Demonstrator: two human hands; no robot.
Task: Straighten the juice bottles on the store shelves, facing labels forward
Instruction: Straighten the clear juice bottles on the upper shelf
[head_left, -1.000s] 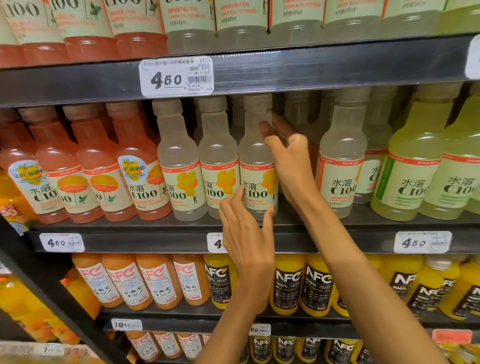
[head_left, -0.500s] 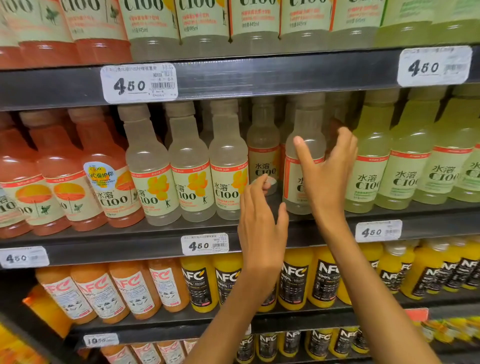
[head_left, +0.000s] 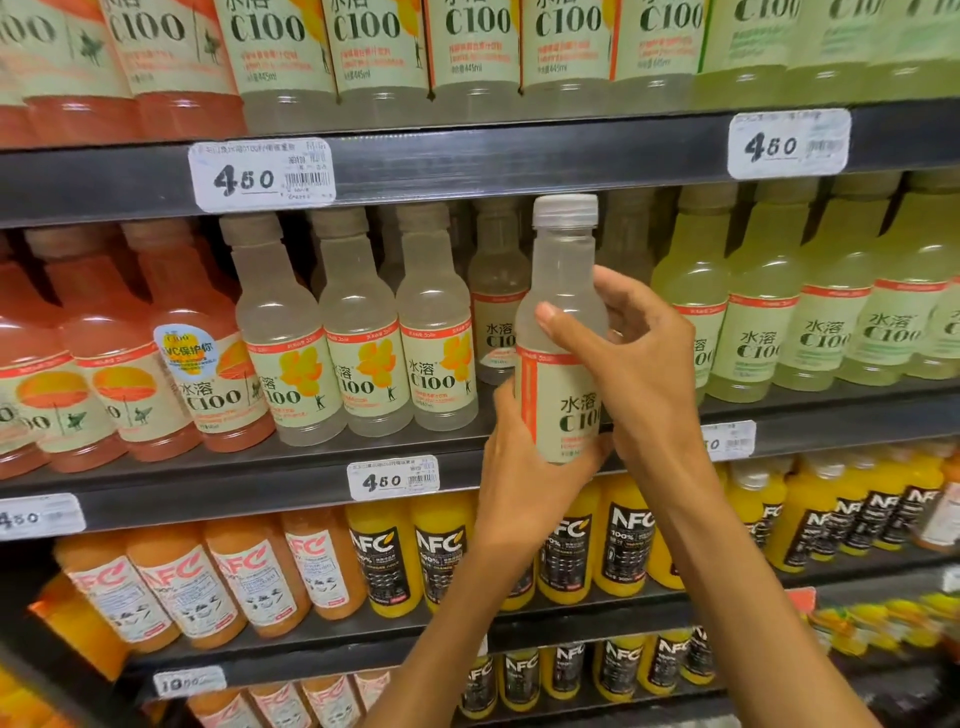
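from where i watch, the three pale bottles at the left of the gap already stand upright on the middle shelf with their yellow-flower labels facing out. just right of them sits a set-back bottle, deeper on the shelf, its label readable but partly hidden.

my left hand comes up from below and cups the base of the held bottle, fingers curled round its lower label from the left side. the bottle is lifted clear of the shelf, in front of the open slot, long axis upright with the cap near the underside of the upper shelf edge. its label is turned: the orange seam stripe faces me at the left and the c100 print runs off to the right, so i judge it needs a twist about its upright axis, print swinging leftward, before it goes back.

my right hand grips the shoulder of the same bottle from the right, thumb across the front, fingers wrapped behind. both hands are on it, so neither is nearer; the right forearm crosses in front of the shelf lip and the yellow nfc bottles below.

further right, the green-tinted bottles stand in line, labels forward.
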